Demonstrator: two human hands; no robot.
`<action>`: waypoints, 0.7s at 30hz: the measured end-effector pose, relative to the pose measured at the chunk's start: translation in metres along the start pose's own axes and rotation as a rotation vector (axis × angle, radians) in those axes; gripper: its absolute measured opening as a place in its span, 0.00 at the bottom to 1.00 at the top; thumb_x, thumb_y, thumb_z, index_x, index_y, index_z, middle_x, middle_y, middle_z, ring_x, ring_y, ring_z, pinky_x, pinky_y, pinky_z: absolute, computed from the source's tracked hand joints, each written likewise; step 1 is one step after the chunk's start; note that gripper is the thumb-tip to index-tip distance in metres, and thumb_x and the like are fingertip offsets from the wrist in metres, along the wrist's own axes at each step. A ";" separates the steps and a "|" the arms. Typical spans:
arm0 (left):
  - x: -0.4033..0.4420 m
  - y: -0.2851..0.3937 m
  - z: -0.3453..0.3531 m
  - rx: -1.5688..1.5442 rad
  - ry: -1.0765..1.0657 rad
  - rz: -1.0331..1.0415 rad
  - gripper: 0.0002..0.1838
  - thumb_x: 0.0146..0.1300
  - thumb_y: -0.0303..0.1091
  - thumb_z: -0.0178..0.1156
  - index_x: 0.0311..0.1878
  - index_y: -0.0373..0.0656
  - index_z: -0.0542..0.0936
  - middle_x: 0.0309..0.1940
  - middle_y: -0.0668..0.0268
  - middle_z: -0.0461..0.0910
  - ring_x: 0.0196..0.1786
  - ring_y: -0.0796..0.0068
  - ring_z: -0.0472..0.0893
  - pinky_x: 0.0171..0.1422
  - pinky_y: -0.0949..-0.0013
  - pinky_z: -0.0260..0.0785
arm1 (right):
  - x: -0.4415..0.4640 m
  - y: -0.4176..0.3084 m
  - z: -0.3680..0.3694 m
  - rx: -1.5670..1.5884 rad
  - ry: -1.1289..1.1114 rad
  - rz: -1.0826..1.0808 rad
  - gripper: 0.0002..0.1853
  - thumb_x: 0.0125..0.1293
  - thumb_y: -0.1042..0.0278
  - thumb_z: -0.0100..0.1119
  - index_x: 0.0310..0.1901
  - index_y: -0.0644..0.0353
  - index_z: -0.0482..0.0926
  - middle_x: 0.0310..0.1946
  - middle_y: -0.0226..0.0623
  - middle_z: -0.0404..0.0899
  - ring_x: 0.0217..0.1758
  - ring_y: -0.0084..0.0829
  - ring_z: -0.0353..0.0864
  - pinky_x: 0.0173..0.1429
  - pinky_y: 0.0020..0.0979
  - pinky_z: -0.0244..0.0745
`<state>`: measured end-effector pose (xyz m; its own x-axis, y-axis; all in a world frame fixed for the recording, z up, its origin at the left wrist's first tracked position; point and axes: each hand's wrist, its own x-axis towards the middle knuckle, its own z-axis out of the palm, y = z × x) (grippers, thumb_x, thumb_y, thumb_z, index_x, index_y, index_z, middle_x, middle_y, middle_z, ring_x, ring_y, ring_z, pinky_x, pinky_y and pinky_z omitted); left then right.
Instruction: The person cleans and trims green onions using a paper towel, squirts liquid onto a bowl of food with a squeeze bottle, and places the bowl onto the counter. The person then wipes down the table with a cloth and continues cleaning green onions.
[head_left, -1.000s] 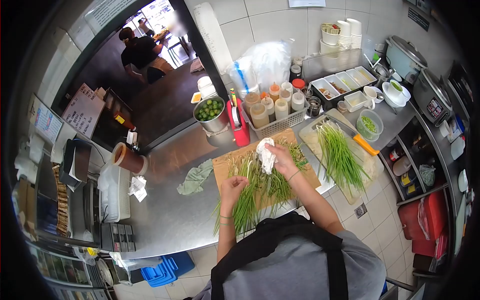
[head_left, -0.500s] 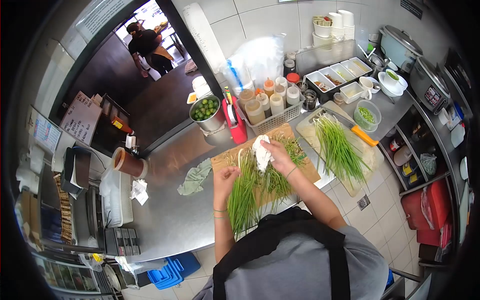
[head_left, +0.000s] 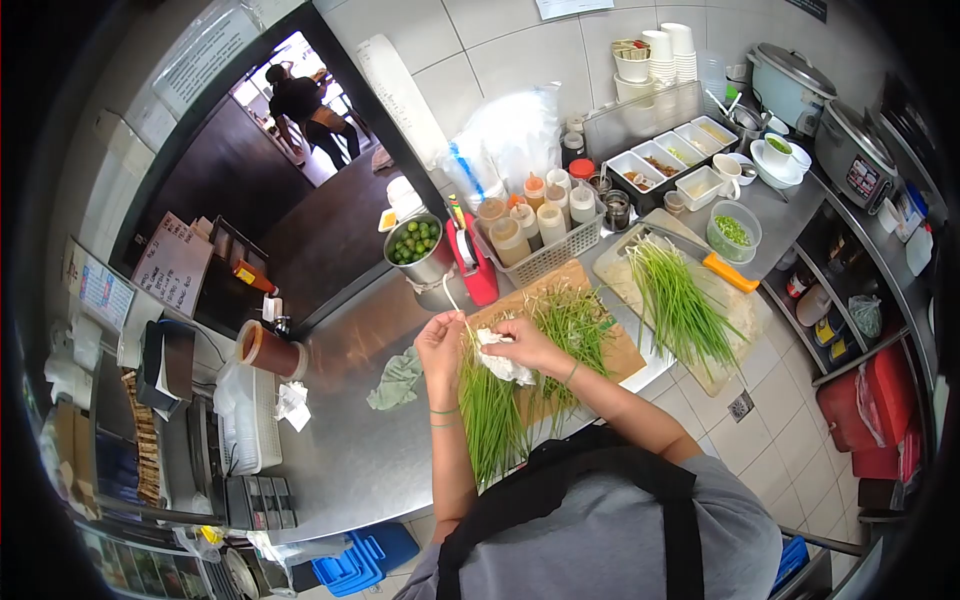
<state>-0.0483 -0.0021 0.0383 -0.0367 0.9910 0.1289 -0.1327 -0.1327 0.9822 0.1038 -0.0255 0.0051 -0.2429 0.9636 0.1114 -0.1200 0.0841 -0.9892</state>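
My left hand (head_left: 441, 345) is pinched on a thin spring onion (head_left: 449, 292), whose pale end sticks up above the fingers. Close to its right, my right hand (head_left: 520, 345) grips a crumpled white cloth (head_left: 503, 362). Under both hands, long spring onions (head_left: 489, 420) hang over the front edge of a wooden board (head_left: 625, 355). Roots and trimmed bits (head_left: 567, 318) lie on the board. To the right, a bunch of spring onions (head_left: 672, 300) rests on a pale cutting board (head_left: 712, 375), beside a knife with an orange handle (head_left: 731, 271).
Behind the board stand a basket of sauce bottles (head_left: 553, 250), a red dispenser (head_left: 474, 262) and a pot of green limes (head_left: 416, 243). A green cloth (head_left: 397, 380) lies on the steel counter (head_left: 350, 455). Another person (head_left: 308, 112) is beyond the opening.
My right hand has moved left and down with the white cloth, close to my left hand. My left hand has risen slightly. The person beyond the opening has changed posture.
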 end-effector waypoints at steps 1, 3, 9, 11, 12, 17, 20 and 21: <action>0.002 0.002 -0.001 -0.033 0.010 0.009 0.06 0.57 0.27 0.60 0.37 0.35 0.78 0.30 0.66 0.80 0.31 0.84 0.76 0.38 0.81 0.67 | -0.002 -0.002 -0.002 -0.078 0.011 -0.058 0.14 0.50 0.62 0.65 0.29 0.67 0.78 0.21 0.33 0.76 0.24 0.19 0.71 0.30 0.26 0.66; 0.007 0.010 -0.003 -0.098 0.032 0.028 0.06 0.58 0.28 0.60 0.37 0.36 0.78 0.29 0.66 0.80 0.30 0.85 0.75 0.35 0.81 0.67 | -0.003 -0.005 -0.009 -0.271 -0.005 -0.161 0.16 0.47 0.61 0.64 0.27 0.67 0.75 0.23 0.40 0.73 0.27 0.31 0.73 0.33 0.33 0.66; 0.022 0.037 -0.020 -0.063 0.197 0.166 0.07 0.60 0.32 0.59 0.37 0.38 0.78 0.29 0.66 0.80 0.27 0.86 0.73 0.32 0.83 0.65 | -0.020 -0.016 -0.022 -0.379 -0.011 -0.295 0.14 0.46 0.64 0.63 0.27 0.65 0.72 0.27 0.44 0.70 0.33 0.43 0.72 0.37 0.37 0.66; 0.024 0.043 -0.025 -0.072 0.227 0.201 0.06 0.59 0.31 0.59 0.36 0.38 0.77 0.28 0.66 0.79 0.27 0.85 0.73 0.33 0.82 0.66 | -0.020 -0.011 -0.026 -0.383 -0.009 -0.285 0.13 0.46 0.65 0.63 0.27 0.66 0.72 0.27 0.43 0.70 0.33 0.43 0.72 0.37 0.37 0.66; 0.025 0.046 -0.028 -0.080 0.245 0.211 0.06 0.59 0.30 0.58 0.36 0.38 0.77 0.28 0.66 0.79 0.27 0.85 0.74 0.34 0.81 0.67 | -0.020 -0.012 -0.027 -0.384 -0.011 -0.281 0.13 0.46 0.66 0.63 0.27 0.65 0.72 0.27 0.43 0.70 0.33 0.43 0.72 0.37 0.37 0.66; 0.034 0.056 -0.050 -0.096 0.344 0.309 0.06 0.60 0.30 0.58 0.36 0.37 0.77 0.28 0.65 0.79 0.26 0.86 0.74 0.30 0.83 0.65 | -0.021 0.014 -0.041 -0.466 -0.033 -0.291 0.12 0.44 0.67 0.62 0.29 0.65 0.73 0.28 0.43 0.70 0.34 0.44 0.72 0.40 0.37 0.67; 0.034 0.060 -0.053 -0.037 0.356 0.319 0.05 0.60 0.28 0.58 0.36 0.36 0.76 0.28 0.64 0.79 0.26 0.84 0.75 0.32 0.82 0.68 | -0.020 0.025 -0.049 -0.519 -0.060 -0.259 0.11 0.44 0.68 0.61 0.28 0.65 0.74 0.29 0.44 0.71 0.35 0.45 0.73 0.41 0.38 0.67; 0.033 0.061 -0.054 -0.021 0.357 0.324 0.05 0.60 0.27 0.58 0.36 0.35 0.76 0.28 0.64 0.79 0.27 0.84 0.75 0.33 0.81 0.69 | -0.020 0.027 -0.051 -0.565 -0.093 -0.232 0.11 0.44 0.68 0.61 0.28 0.65 0.75 0.30 0.44 0.72 0.36 0.45 0.73 0.42 0.38 0.67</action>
<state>-0.1111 0.0217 0.0954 -0.4165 0.8305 0.3697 -0.0777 -0.4377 0.8957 0.1544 -0.0292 -0.0283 -0.3576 0.8799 0.3128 0.3422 0.4351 -0.8328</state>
